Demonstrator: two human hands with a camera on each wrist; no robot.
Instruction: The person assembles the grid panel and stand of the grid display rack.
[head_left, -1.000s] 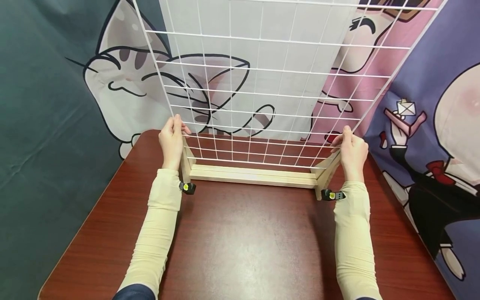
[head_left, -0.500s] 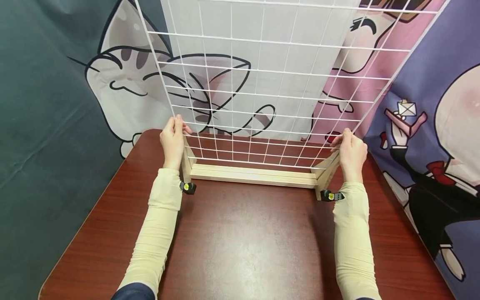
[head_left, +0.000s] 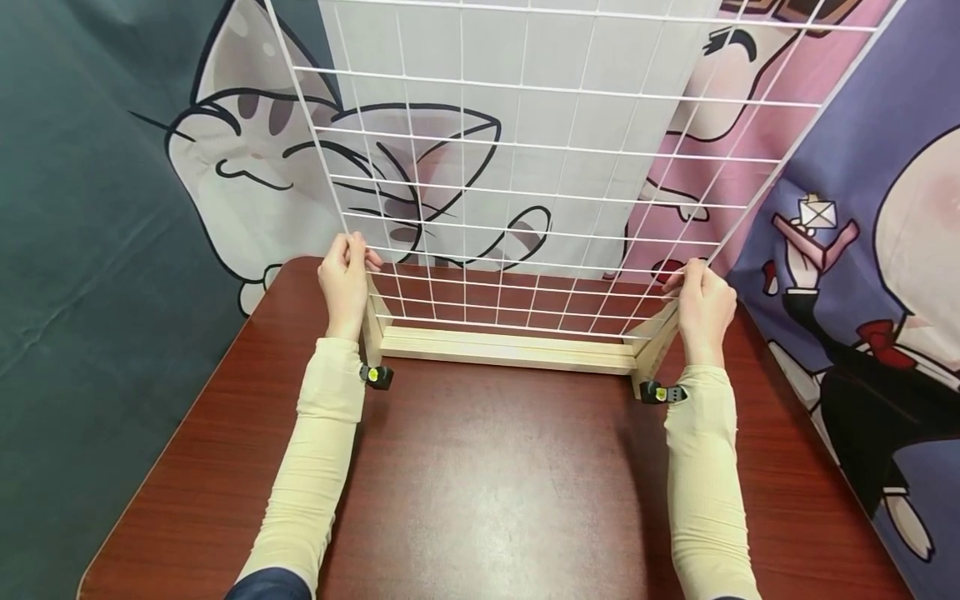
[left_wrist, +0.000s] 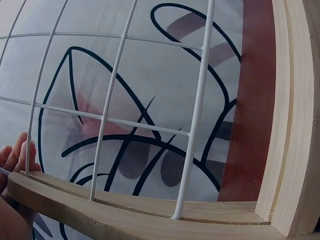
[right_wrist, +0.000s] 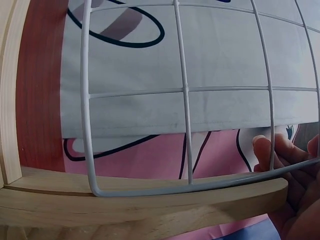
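A white wire grid panel [head_left: 521,86] stands upright above a pale wooden stand [head_left: 506,350]. My left hand [head_left: 343,287] grips its left edge at the top of the stand's left side piece [left_wrist: 75,212]. There the panel's edge appears sunk in the groove, its outer wire hidden. My right hand [head_left: 703,307] grips the right edge, fingers [right_wrist: 262,146] behind the wire. In the right wrist view the right edge wire lies along the stand's right side piece [right_wrist: 150,212], still visible outside the groove. A gap separates the panel's bottom wire from the crossbar.
The stand rests on a reddish-brown table [head_left: 495,475]. Behind it hang cloths printed with cartoon figures [head_left: 255,192], and a plain dark green cloth [head_left: 75,333] hangs at the left. Each wrist wears a small black camera [head_left: 378,377].
The panel's upper wires and my right hand sit very slightly lower in the head view than before. Both hands keep their grip, and the stand stays in place.
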